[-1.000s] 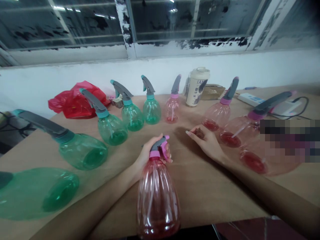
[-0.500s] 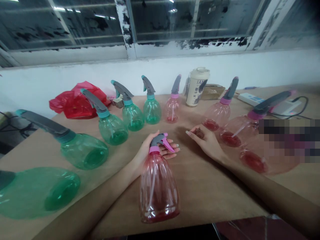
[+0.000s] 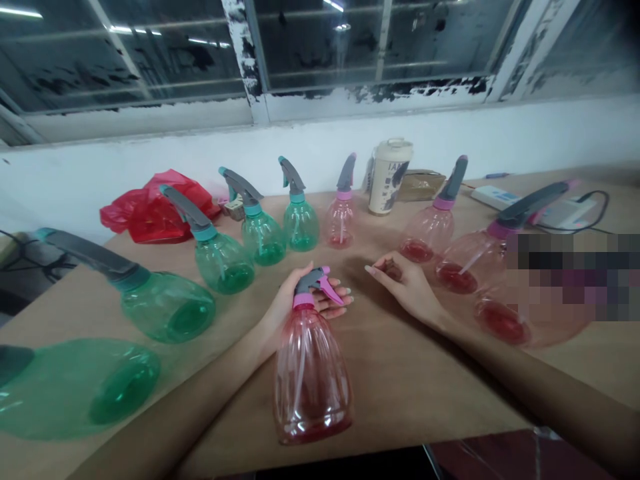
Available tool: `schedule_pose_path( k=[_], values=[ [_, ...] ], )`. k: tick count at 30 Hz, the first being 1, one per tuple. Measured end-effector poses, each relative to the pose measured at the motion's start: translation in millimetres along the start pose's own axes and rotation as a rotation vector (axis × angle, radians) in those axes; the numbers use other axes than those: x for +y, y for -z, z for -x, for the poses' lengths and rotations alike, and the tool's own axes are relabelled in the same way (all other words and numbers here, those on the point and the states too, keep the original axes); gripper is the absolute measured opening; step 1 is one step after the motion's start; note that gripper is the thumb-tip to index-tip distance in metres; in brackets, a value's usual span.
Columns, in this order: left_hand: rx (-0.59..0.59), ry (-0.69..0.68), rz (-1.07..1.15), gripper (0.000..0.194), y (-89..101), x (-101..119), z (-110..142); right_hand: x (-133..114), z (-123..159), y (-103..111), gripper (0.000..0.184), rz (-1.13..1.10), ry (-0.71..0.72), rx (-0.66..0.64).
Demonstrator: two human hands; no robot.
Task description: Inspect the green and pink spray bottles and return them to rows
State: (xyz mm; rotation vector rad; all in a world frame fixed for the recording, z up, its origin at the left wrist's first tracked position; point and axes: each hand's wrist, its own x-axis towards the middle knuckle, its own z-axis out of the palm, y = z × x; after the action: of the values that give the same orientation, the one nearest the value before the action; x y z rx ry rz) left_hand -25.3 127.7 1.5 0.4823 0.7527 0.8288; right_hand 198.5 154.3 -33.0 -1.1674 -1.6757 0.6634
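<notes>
A clear pink spray bottle (image 3: 313, 380) with a grey and pink sprayer head stands near the table's front edge, a little red at its base. My left hand (image 3: 283, 303) lies around the back of its neck, thumb along the grey head. The fingers of that hand are stretched out flat behind the pink trigger, not wrapped round it. Resting on the table to the right, my right hand (image 3: 407, 287) is loosely curled, thumb and forefinger tips together, with nothing visible in it. Nearest to it is another pink spray bottle (image 3: 429, 230).
Several green spray bottles (image 3: 223, 260) line the left side of the table (image 3: 400, 393); more pink ones (image 3: 473, 257) line the right. Behind them are a red plastic bag (image 3: 160, 207), a printed cup (image 3: 390, 177), a brown packet (image 3: 423, 185) and a white power strip (image 3: 500, 199).
The fingers of my left hand have uncurled from the trigger, which has swung outward. The spray bottle's base has shifted back from the table edge. My right hand stays in place.
</notes>
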Motion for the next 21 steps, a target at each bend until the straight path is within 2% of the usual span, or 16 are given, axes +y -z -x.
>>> schedule_pose_path(
  k=[3, 5, 9, 12, 15, 18, 19, 21],
  values=[
    [0.028, -0.071, -0.062, 0.042, -4.6, 8.8, -0.1, -3.6, 1.8, -1.3, 0.024, -0.014, 0.015, -0.005],
    [0.044, -0.179, -0.138, 0.038, -13.4, 18.6, -0.6, -4.9, 2.1, -1.9, 0.023, -0.028, 0.034, -0.009],
    [0.016, -0.481, -0.432, 0.031, -44.5, 35.5, 0.0, -3.4, -1.1, -0.4, 0.021, -0.023, 0.075, 0.01],
    [-0.03, -0.651, -0.694, 0.028, -70.5, 36.4, 4.6, -0.7, -6.0, 3.1, 0.021, -0.024, 0.083, 0.048],
    [-0.048, -0.664, -0.826, 0.03, -88.2, 29.6, 11.3, 0.8, -10.6, 6.4, 0.019, -0.026, 0.089, 0.085],
    [-0.041, -0.643, -0.859, 0.032, -94.1, 22.1, 17.9, 0.9, -12.7, 7.5, 0.018, -0.023, 0.103, 0.101],
    [-0.03, -0.627, -0.836, 0.032, -93.6, 19.6, 20.2, 0.8, -12.6, 7.3, 0.018, -0.024, 0.108, 0.102],
    [0.02, -0.504, -0.692, 0.03, -89.0, 13.9, 24.6, 0.4, -11.4, 6.3, 0.018, -0.027, 0.116, 0.093]
  ],
)
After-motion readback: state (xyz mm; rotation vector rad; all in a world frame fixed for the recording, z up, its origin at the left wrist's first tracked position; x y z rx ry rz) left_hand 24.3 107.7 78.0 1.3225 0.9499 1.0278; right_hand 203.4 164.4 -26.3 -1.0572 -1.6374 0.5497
